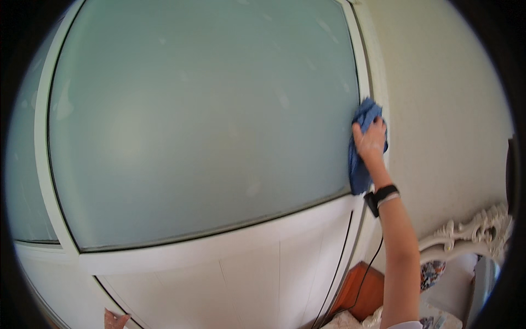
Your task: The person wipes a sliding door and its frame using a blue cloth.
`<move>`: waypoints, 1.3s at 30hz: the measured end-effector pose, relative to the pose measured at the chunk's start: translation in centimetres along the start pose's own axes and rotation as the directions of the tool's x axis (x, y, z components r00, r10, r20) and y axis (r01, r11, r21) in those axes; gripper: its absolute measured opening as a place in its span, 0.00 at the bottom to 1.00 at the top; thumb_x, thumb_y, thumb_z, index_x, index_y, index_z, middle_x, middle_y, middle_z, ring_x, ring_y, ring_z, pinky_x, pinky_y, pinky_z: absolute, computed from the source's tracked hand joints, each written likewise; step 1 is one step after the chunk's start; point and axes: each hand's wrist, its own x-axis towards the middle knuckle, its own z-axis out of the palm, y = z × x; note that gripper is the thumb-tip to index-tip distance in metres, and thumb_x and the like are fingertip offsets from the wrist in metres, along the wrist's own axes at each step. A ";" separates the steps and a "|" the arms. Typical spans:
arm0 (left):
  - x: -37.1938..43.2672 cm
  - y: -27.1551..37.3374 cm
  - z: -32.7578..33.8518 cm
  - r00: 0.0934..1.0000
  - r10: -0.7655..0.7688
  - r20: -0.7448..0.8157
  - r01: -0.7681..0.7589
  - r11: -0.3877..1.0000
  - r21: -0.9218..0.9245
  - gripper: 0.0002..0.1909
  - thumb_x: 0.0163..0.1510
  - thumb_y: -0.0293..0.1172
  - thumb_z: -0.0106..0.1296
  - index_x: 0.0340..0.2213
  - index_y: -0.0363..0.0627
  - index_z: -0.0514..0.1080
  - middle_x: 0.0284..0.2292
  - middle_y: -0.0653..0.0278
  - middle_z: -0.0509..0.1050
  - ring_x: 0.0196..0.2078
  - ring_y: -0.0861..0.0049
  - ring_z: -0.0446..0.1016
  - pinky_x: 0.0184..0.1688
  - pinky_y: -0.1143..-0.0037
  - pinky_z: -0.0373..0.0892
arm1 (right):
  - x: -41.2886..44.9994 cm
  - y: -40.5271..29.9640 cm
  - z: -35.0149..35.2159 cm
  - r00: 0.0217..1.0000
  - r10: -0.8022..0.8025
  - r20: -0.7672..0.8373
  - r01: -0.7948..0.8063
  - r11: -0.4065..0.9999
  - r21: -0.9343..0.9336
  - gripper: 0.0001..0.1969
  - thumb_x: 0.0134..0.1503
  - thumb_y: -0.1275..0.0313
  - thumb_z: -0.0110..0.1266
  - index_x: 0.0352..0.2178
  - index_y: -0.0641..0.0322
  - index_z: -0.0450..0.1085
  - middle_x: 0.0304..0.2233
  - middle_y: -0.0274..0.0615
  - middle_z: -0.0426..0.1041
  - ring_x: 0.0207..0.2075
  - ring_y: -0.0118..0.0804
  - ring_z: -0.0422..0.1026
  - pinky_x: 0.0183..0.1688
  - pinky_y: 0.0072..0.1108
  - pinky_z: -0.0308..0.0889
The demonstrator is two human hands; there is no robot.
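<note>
My right hand (pixel 371 137) holds a bunched blue cloth (pixel 361 179) against the right upright of a white frame (pixel 363 78). The fingers spread over the cloth, and part of it hangs below the palm. Left of the hand spans a large frosted glass pane (pixel 205 123) with pale streaks and smudges. A black wristband (pixel 386 192) with a small device sits on my right wrist, beside a thin light bracelet. My left hand is out of view.
White panelling (pixel 246 275) lies under the pane, and a plain wall (pixel 439 115) stands to the right. Lower right are a reddish-brown wooden piece (pixel 361 288), a black cable (pixel 372 263) and an ornate carved white frame (pixel 464 236). A pinkish-brown pointed thing (pixel 115 320), unclear, shows at bottom left.
</note>
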 end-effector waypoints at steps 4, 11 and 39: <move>1.4 -7.9 0.3 0.971 0.232 0.054 -0.233 0.972 0.019 0.39 0.42 0.39 0.64 0.46 0.20 0.57 0.41 0.45 0.69 0.43 0.57 0.67 0.49 0.66 0.62 | 18.4 -2.7 -0.7 0.984 -0.077 0.159 0.089 0.994 -0.071 0.40 0.53 0.42 0.34 0.52 0.69 0.60 0.56 0.58 0.55 0.57 0.58 0.53 0.59 0.36 0.50; 1.1 -1.9 0.0 0.989 0.001 0.150 0.013 0.996 -0.091 0.42 0.41 0.41 0.64 0.49 0.26 0.55 0.45 0.48 0.66 0.46 0.63 0.64 0.49 0.69 0.62 | 22.3 -5.5 0.2 0.960 0.111 0.257 -0.093 0.992 -0.084 0.43 0.51 0.40 0.32 0.57 0.65 0.52 0.60 0.52 0.52 0.61 0.53 0.51 0.60 0.35 0.47; -7.4 39.9 15.2 -0.020 0.996 -0.082 -0.970 0.000 0.242 0.17 0.45 0.36 0.57 0.39 0.52 0.71 0.45 0.66 0.68 0.50 0.70 0.63 0.53 0.61 0.55 | -34.1 -24.3 -16.2 0.965 -0.141 0.221 0.027 0.892 0.452 0.31 0.48 0.56 0.51 0.48 0.70 0.62 0.51 0.55 0.60 0.50 0.56 0.58 0.50 0.36 0.58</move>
